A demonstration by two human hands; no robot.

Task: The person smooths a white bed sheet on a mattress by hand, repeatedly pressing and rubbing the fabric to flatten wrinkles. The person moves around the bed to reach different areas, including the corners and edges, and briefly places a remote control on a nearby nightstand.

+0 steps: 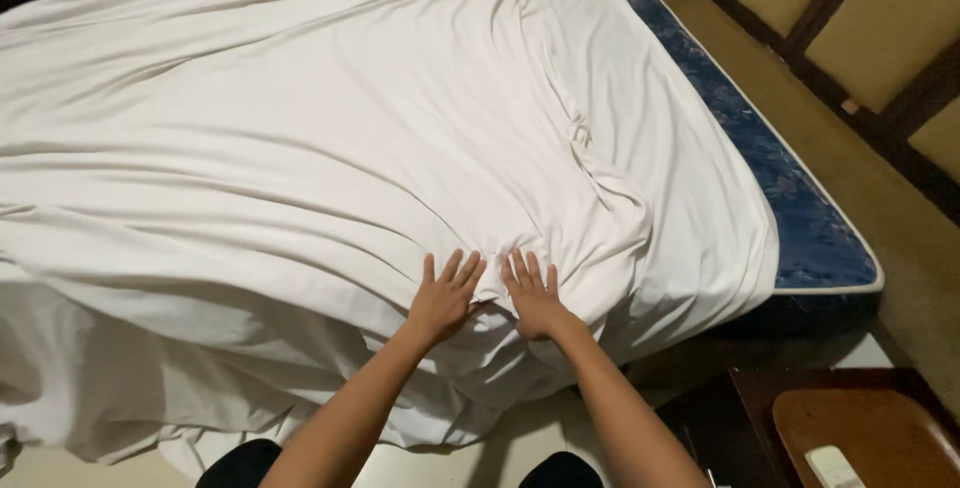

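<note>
A large white bed sheet (300,148) lies rumpled over a mattress, hanging down over the near edge. My left hand (445,295) and my right hand (534,296) rest flat on the sheet side by side near the bed's near edge, fingers spread and pointing away from me. Neither hand grips the cloth. Folds run out from under both palms. The blue patterned mattress (790,198) shows bare along the right side, where the sheet does not reach.
A padded headboard with dark wooden frames (880,38) stands at the right. A dark wooden bedside table (850,428) sits at the lower right with a small white device (832,468) on it. Pale floor shows below the bed.
</note>
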